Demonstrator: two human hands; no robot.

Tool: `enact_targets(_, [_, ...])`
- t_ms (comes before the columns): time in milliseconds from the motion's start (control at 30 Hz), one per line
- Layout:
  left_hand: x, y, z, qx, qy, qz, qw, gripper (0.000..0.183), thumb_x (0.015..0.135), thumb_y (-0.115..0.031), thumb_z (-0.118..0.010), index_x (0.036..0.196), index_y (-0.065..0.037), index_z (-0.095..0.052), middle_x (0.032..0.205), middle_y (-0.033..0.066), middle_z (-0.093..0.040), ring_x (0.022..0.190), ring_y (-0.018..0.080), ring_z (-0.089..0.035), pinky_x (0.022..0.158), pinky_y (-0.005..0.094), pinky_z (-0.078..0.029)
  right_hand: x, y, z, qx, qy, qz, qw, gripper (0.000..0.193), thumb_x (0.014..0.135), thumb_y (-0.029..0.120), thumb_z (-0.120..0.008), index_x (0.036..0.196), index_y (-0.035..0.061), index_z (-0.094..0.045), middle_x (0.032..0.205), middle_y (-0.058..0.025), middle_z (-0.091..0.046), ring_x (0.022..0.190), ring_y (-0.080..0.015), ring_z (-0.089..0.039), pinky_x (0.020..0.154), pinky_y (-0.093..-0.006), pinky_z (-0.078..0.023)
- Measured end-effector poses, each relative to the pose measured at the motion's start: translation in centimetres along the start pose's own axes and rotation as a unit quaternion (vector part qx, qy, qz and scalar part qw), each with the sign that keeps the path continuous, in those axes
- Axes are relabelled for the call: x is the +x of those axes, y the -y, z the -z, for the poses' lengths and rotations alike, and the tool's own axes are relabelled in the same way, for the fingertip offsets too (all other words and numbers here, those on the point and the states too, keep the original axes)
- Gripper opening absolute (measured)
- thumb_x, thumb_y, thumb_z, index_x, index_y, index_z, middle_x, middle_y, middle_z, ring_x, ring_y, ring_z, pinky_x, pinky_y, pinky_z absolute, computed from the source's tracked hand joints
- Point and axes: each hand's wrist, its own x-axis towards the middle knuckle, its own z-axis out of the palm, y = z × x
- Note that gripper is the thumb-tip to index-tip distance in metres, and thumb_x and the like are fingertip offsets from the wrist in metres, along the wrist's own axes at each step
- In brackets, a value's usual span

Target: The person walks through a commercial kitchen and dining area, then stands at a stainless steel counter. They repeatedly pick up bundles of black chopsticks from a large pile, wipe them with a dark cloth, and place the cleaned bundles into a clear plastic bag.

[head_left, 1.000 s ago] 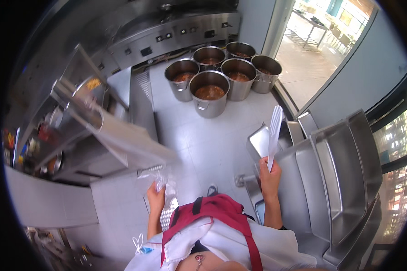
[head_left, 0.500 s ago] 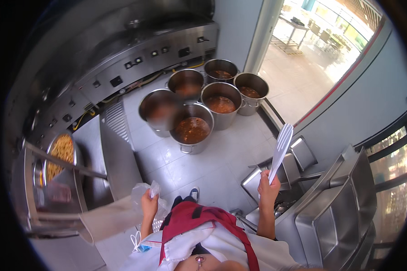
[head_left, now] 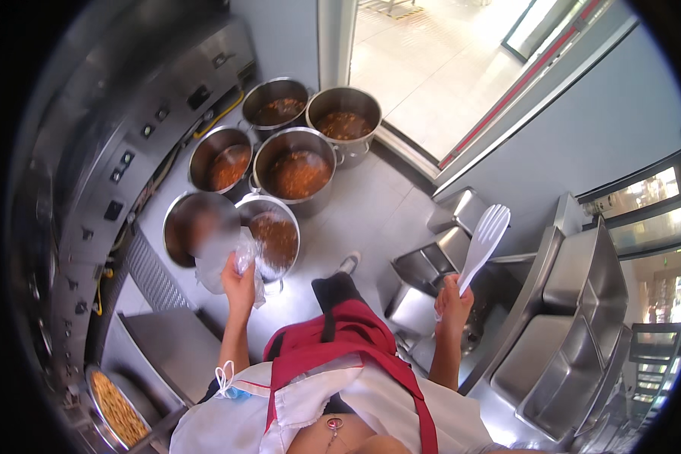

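Note:
My left hand (head_left: 239, 286) is closed round a crumpled clear plastic bag (head_left: 227, 261), held in front of the two nearest pots. In my right hand (head_left: 452, 309) is the handle of a white slotted spatula (head_left: 486, 236), its blade pointing up. Several large steel stockpots stand together on the floor ahead, with reddish-brown stew or soup inside. The nearest one (head_left: 278, 281) lies just beyond my left hand, partly hidden by the bag. Another pot (head_left: 172, 227) beside it is partly blurred. A central pot (head_left: 310, 198) and a far right pot (head_left: 365, 142) show their contents plainly.
A steel stove front (head_left: 140, 144) with knobs runs along the left. Pale food fills a round pan (head_left: 102, 412) at the lower left. Steel basins (head_left: 523, 356) and containers (head_left: 458, 208) crowd the right side. A doorway opens beyond its threshold (head_left: 405, 144).
I have stepped forward and the view has turned rightward, so the pots appear nearer and further left. My left hand has come up with the bag towards them. The spatula stays raised.

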Motion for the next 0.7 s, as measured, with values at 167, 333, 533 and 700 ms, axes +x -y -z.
enact_targets(167, [10.3, -2.4, -10.1, -0.049, 0.054, -0.029, 0.997, 0.022, 0.082, -0.002, -0.061, 0.104, 0.002, -0.062, 0.086, 0.0043, -0.064, 0.082, 0.0113, -0.057, 0.075, 0.0271, -0.046, 10.8, 1.2, -2.0, -0.017, -0.066, 0.009, 0.998, 0.009, 0.092, 0.014, -0.061, 0.089, 0.0067, -0.057, 0.052, 0.0071, -0.04, 0.04, -0.0015, -0.034, 0.036, -0.0204, -0.024])
enact_targets(333, [19.9, -5.5, -18.8, -0.053, 0.06, -0.039, 0.996, 0.027, 0.086, -0.002, -0.059, 0.112, 0.003, -0.06, 0.097, 0.0073, -0.066, 0.089, 0.0134, -0.06, 0.08, 0.0281, -0.047, 20.9, 6.1, -5.7, 0.004, -0.058, -0.007, 0.998, 0.01, 0.093, 0.015, -0.06, 0.088, 0.007, -0.057, 0.052, 0.0069, -0.039, 0.04, -0.002, -0.034, 0.037, -0.0211, -0.025])
enact_targets(533, [29.9, -7.7, -26.7, -0.066, 0.064, -0.025, 0.995, 0.033, 0.085, -0.001, -0.06, 0.117, 0.005, -0.059, 0.104, 0.0111, -0.065, 0.097, 0.0153, -0.06, 0.085, 0.0291, -0.047, 33.7, 10.8, -12.2, 0.029, 0.006, -0.014, 0.999, 0.009, 0.093, 0.014, -0.06, 0.09, 0.0068, -0.056, 0.052, 0.007, -0.037, 0.04, -0.0029, -0.032, 0.039, -0.0222, -0.024])
enact_targets(700, [37.0, -5.1, -34.0, -0.038, -0.008, -0.029, 0.999, 0.032, 0.084, -0.001, -0.061, 0.115, 0.007, -0.058, 0.097, 0.0109, -0.066, 0.088, 0.0186, -0.062, 0.079, 0.0302, -0.049, 46.8, 13.3, -17.6, -0.022, 0.07, -0.045, 0.996, 0.009, 0.092, 0.015, -0.061, 0.09, 0.0073, -0.058, 0.058, 0.008, -0.041, 0.045, -0.0015, -0.035, 0.04, -0.0208, -0.026])
